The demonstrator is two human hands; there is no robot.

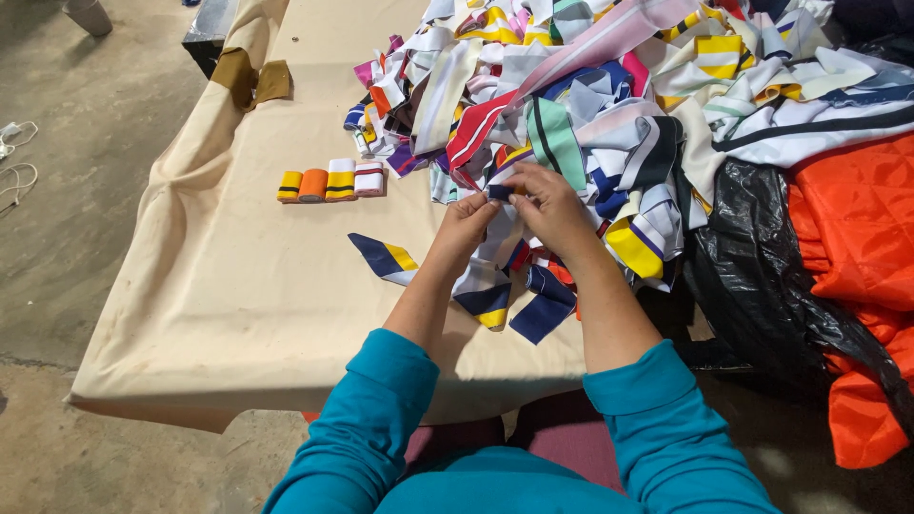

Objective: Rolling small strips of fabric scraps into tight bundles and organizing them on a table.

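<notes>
Both hands meet at the near edge of the strip pile [609, 105]. The left hand [464, 224] and right hand [547, 205] pinch a small navy strip [499, 191] between closed fingertips, above the table [248, 286]. Four rolls [329, 182] sit in a row to the left.
</notes>
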